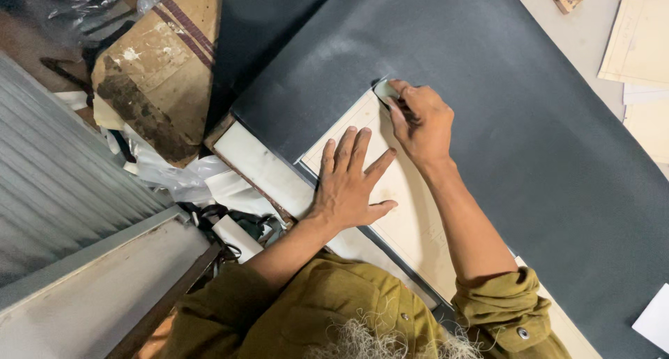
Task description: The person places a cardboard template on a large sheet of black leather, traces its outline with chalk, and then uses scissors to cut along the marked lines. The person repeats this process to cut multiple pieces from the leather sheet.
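A large dark grey sheet (529, 122) covers the work surface. On it lies a cream paper pattern (408, 216). My left hand (350, 178) presses flat on the pattern, fingers spread. At the pattern's far corner, my right hand (420, 121) pinches a small pale chalk piece (384, 89) against the dark sheet. Both sleeves are olive green.
Worn cardboard (157, 66) and crumpled plastic (174, 174) pile up at the left. A corrugated metal panel (56, 171) and a grey ledge (104, 289) lie at lower left. More cream pattern pieces (637, 38) rest at the right, and a white scrap (656, 321) sits at the lower right.
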